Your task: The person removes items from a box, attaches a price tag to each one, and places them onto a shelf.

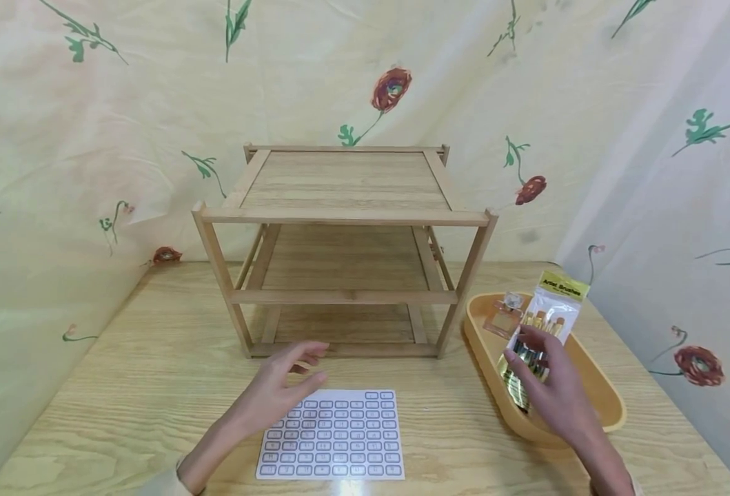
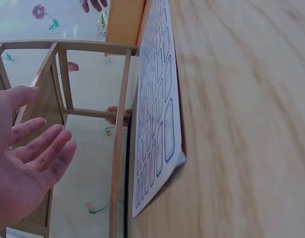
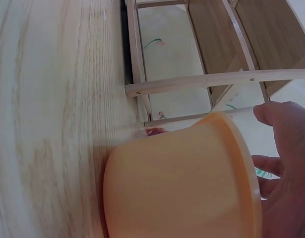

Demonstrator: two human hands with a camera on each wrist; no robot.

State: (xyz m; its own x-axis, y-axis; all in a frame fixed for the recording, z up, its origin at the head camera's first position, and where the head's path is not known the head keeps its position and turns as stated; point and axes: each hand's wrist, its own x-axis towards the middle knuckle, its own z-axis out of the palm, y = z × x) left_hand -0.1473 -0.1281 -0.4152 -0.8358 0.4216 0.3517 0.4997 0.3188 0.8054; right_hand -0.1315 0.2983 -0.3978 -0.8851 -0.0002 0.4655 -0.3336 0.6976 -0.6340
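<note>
My left hand [image 1: 278, 389] hovers with relaxed, spread fingers above a white printed sheet [image 1: 333, 437] covered in rows of small blue-outlined boxes. In the left wrist view the left hand [image 2: 30, 153] holds nothing. My right hand [image 1: 553, 382] reaches over a yellow-orange plastic bin [image 1: 594, 386], thumb and fingers apart at a clear packet of artist brushes [image 1: 551, 303]. Whether the fingertips touch the packet cannot be made out. Beside the packet in the bin is a glass perfume bottle [image 1: 504, 318]. The bin's wall [image 3: 177, 188] hides part of the right hand [image 3: 286, 163] in the right wrist view.
A wooden rack with several tiers [image 1: 346, 217] stands at the back middle of the wooden table [image 1: 123, 386]. Flower-printed cloth [image 1: 315, 69] hangs behind and along both sides.
</note>
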